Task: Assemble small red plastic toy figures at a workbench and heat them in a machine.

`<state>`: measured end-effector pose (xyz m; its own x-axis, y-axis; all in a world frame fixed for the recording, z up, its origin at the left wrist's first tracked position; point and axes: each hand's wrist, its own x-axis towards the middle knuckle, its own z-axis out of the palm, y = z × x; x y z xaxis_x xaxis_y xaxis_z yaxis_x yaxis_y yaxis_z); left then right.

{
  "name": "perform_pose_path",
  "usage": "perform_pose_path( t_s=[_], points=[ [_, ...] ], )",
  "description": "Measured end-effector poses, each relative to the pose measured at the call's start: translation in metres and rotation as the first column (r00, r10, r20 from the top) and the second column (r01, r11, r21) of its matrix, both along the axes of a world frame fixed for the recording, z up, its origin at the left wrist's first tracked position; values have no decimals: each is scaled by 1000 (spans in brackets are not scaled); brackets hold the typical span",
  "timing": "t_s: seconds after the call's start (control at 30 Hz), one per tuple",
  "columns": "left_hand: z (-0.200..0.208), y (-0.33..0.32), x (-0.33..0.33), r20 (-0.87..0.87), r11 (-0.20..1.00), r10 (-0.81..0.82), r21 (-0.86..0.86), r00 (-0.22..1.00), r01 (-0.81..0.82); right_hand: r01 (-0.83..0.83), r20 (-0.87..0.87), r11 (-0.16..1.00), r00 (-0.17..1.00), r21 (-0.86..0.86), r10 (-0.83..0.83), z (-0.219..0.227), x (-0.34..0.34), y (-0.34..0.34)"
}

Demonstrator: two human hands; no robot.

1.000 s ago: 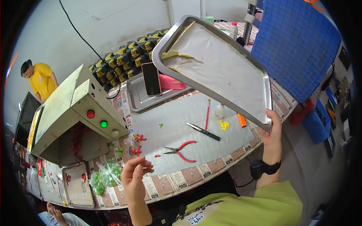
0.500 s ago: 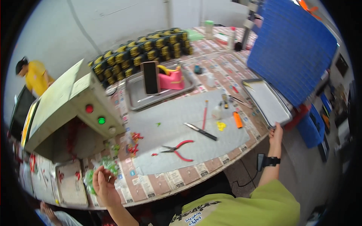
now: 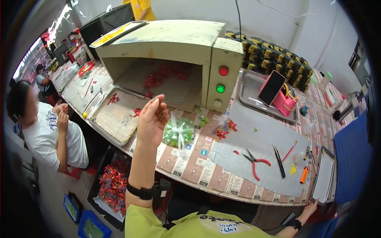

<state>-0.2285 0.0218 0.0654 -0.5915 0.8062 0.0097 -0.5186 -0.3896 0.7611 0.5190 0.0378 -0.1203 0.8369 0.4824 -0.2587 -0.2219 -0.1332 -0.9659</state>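
My left hand [image 3: 152,123] is raised above the table's front, before the mouth of a cream box-shaped machine [image 3: 158,35]. Its fingers are curled together toward the thumb; anything between them is too small to make out. Beside it lies a clear plastic bag of green pieces [image 3: 177,133]. At the far right, my right hand [image 3: 310,208] grips the near corner of a shallow metal tray [image 3: 324,174] by the table's edge. Between the hands, red-handled pliers [image 3: 256,162] and black-handled tweezers [image 3: 279,162] rest on a grey cloth [image 3: 230,174].
Red pieces [image 3: 162,77] lie inside the machine. A worn tray [image 3: 115,119] stands left of it. A phone [image 3: 272,88] leans on a pink holder in a metal tray [image 3: 248,89]. A co-worker [image 3: 51,131] sits at left near a black crate of red pieces [image 3: 115,186].
The view has swung left, bringing in the machine's mouth, the co-worker and the crate. My left hand has risen, its fingers closer together. My right hand stays on the tray's corner.
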Motion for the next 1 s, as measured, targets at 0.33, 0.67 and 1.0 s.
perform_pose_path(
  t_s=[0.33,0.67,1.0],
  points=[
    [-63,3,-21,229,997,46,-73,972,-30,-18,436,999,899,-42,34,65,-21,28],
    [-135,-38,-13,-261,956,186,-176,947,-236,-705,680,-580,-658,-408,323,363,-462,62],
    [-137,-35,-14,-384,930,101,-292,918,-224,-816,700,-219,-573,-535,426,196,-794,173]
  ],
)
